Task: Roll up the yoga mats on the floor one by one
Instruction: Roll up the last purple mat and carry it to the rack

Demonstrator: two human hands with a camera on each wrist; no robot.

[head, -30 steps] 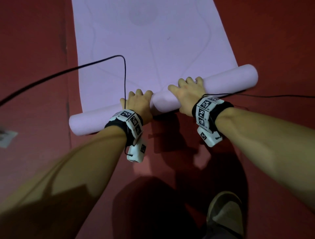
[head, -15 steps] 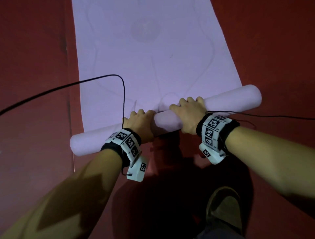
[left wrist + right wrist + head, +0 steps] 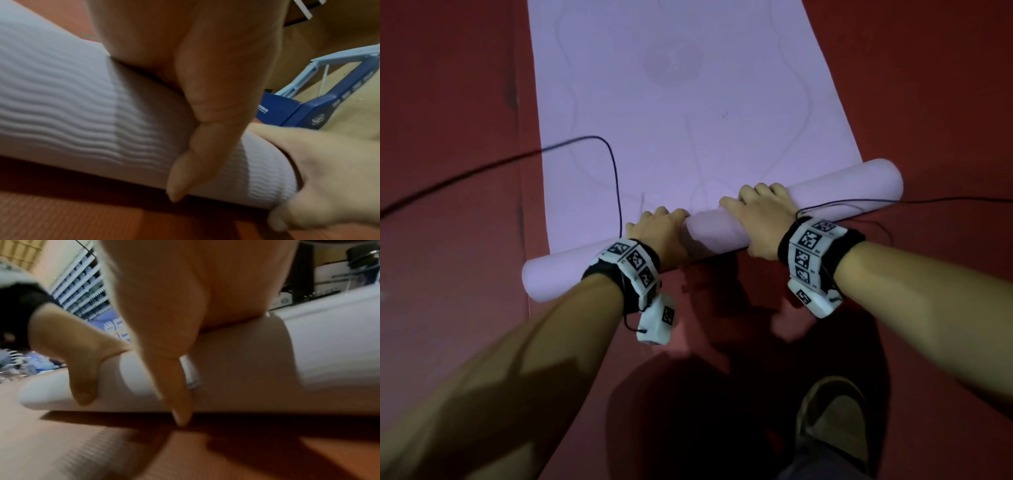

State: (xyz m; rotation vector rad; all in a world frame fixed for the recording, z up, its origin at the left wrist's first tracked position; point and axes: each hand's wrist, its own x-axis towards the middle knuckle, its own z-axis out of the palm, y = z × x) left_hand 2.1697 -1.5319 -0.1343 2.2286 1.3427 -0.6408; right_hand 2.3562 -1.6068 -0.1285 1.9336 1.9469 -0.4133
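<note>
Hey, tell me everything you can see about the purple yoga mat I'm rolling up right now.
The yoga mat is pale lilac, foam-like, printed with faint curved lines and a round emblem. Its near end is wound into a thick roll lying slantwise across the red floor, the rest still flat beyond. The outer wrap shows fine wavy ribbing in the left wrist view. The left hand and right hand grip the roll mid-length, fingers over the top, thumbs behind. A black cable crosses the flat part.
</note>
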